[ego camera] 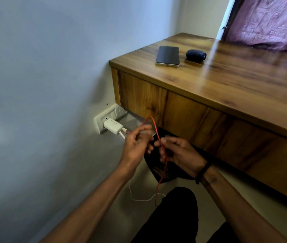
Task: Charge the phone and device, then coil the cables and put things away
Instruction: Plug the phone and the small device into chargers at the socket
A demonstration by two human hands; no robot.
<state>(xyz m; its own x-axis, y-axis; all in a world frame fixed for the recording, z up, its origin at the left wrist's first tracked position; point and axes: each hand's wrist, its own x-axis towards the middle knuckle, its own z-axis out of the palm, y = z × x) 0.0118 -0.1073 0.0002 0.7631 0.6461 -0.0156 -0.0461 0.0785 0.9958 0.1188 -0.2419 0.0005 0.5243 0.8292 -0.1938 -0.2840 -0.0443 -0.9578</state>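
Low in the middle of the frame, both hands work a red cable [158, 135] in front of a white charger [113, 126] that sits plugged into a wall socket [99, 120] at left centre. The left hand [136, 143] has its fingers curled, pinching the red cable close to the charger, where the cable's end meets it. The right hand [179, 154], with a dark band [203, 172] on its wrist, has its fingers curled round the same cable a little further along; between the two hands the cable arches up in a loop, then hangs down below the right hand toward the floor. A white cable [144, 199] also leaves the charger and trails across the floor at lower centre. In the upper right, on a wooden desk [244, 81], a phone [167, 56] lies flat with its screen dark, and just beside it, to the right, sits a small dark blue case [196, 54]. Neither is connected to any cable.
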